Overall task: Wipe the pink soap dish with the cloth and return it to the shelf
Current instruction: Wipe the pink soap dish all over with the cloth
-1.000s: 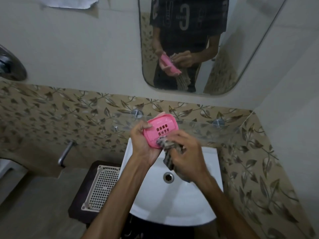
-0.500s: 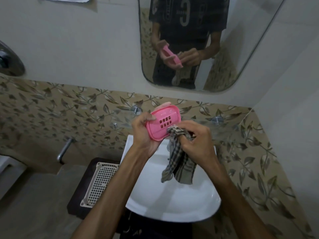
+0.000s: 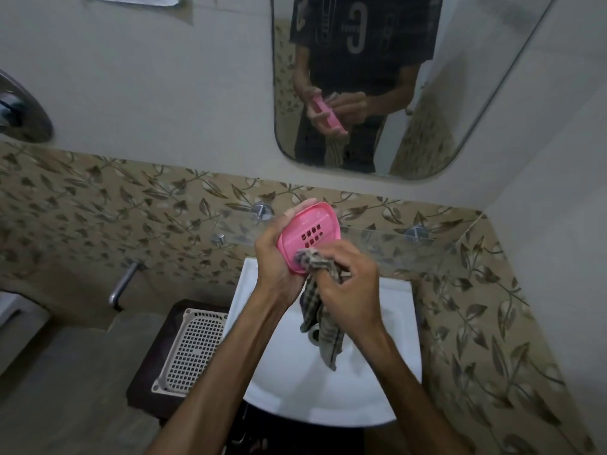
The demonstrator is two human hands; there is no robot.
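Note:
My left hand [image 3: 274, 257] grips the pink soap dish [image 3: 312, 229] by its left edge and tilts it so its slotted inside faces me. A bunched checked cloth [image 3: 320, 310] is held in my right hand [image 3: 348, 280], which presses it against the dish's lower right rim. The rest of the cloth hangs down over the white basin [image 3: 289, 382]. Both hands are just in front of the glass shelf [image 3: 394, 247] fixed to the leaf-patterned tiles.
A mirror [image 3: 476, 77] above reflects a person holding the dish and cloth. A white perforated tray [image 3: 193, 349] lies on a dark stand left of the basin. A metal tap handle [image 3: 123, 284] sticks out of the tiled wall at left. The corner wall closes the right side.
My right hand has brought the cloth from the dish's right edge down to its lower rim. The dish has turned slightly more upright in my left hand.

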